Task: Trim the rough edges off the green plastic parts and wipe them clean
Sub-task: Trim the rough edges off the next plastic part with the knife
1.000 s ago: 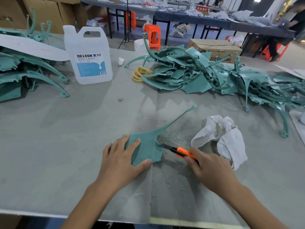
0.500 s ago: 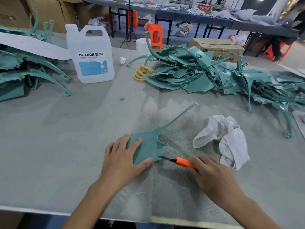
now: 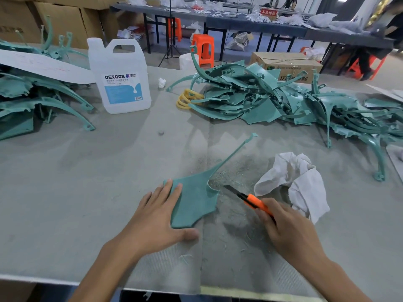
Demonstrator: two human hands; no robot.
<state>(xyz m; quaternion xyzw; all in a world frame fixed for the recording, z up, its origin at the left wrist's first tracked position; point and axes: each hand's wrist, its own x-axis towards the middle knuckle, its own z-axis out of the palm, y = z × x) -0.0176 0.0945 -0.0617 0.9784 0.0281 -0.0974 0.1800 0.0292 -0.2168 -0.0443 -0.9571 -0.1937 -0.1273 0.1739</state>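
Head view, left hand [image 3: 157, 219] pressing flat, fingers straight, on green plastic part [image 3: 196, 199], right hand [image 3: 287, 232] gripping orange utility knife [image 3: 254, 200] just right of it, white cloth [image 3: 301, 182] farther right.

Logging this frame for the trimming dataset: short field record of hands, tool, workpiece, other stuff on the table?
workpiece: green part flat on table, thin stem pointing far right
left hand: flat on the part, fingers straight, pressing it down
right hand: grips knife, blade out, tip just right of the part's edge
debris: shavings beside the part
cloth: rag right of the knife, unheld
far side: jug; pile of green parts
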